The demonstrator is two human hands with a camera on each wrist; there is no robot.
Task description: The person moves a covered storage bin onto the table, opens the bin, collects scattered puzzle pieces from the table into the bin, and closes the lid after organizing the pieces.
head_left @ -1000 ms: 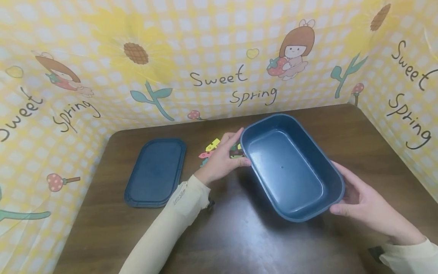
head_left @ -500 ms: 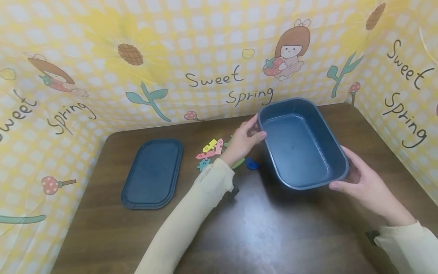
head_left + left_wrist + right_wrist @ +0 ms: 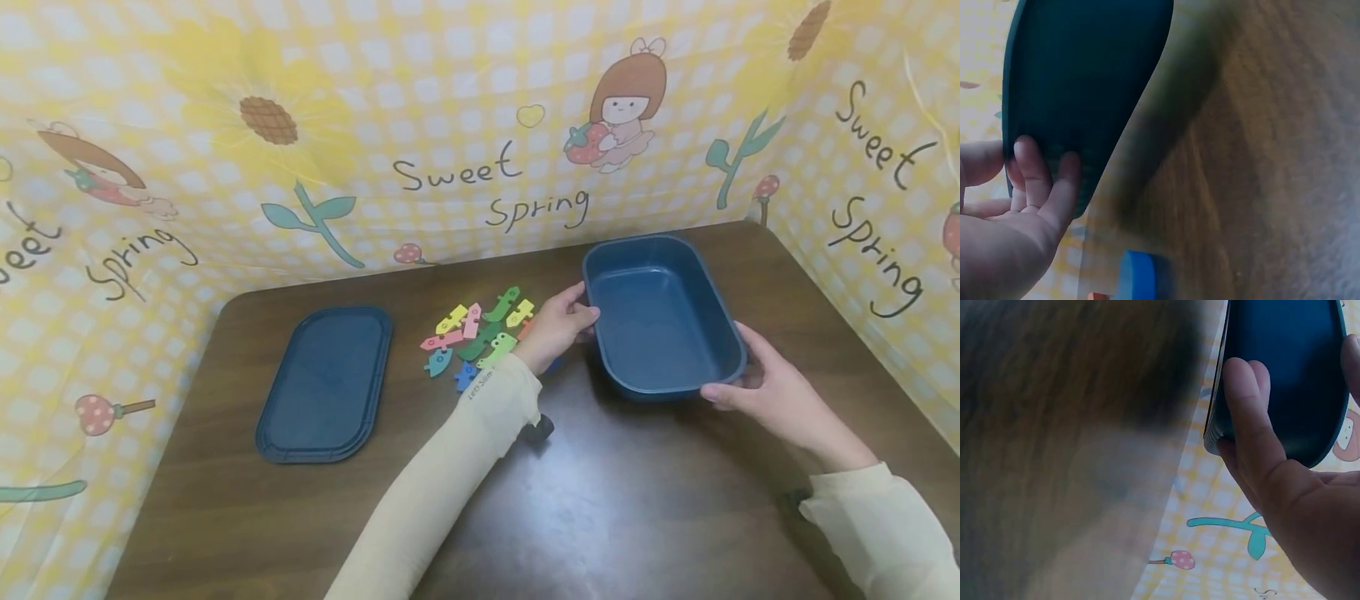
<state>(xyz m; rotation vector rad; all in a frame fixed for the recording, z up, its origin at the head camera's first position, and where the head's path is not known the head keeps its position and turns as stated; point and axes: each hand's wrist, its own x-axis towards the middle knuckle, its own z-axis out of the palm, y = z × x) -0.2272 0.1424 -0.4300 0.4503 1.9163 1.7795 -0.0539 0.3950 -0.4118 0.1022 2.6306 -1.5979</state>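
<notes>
Tabletop (image 3: 615, 517) stock: box (image 3: 660, 333) in two-handed hold, lid (image 3: 326, 383) and loose pieces (image 3: 480, 342) alongside

Wall cloth (image 3: 457, 92): yellow-and-white check, printed with flowers, figures and the words "Sweet Spring"; hung behind and to both sides of tabletop.

Tabletop: dark brown, wood-grained, glossy, with bright reflection toward front.

Box: one, dark blue, deep, round-cornered, mouth upward. Location: right half of tabletop, toward far edge, just right of loose pieces. Apparently raised a little clear of wood, judging by separate shadows in wrist views; any contact at base impossible to tell. Handling, as judged: best carried level, both ends at matching height, and set down gently, base flat, well clear of loose pieces.

Lid: one, dark blue, shallow-rimmed, lying flat at left, well apart from box, with loose pieces between.

Right hand (image 3: 780, 400): gripping near right corner of box, thumb at near side, fingers along outer wall. Advisable: firm support here, against tipping.

Left hand (image 3: 553, 333): gripping left wall of box, thumb at rim, fingers against outside. Advisable: wrist high, for fear of sweeping loose pieces with cuff.

Loose pieces: small cluster, pink, yellow, green, teal, blue; flat-cut, notched; partly hidden behind left hand.
</notes>
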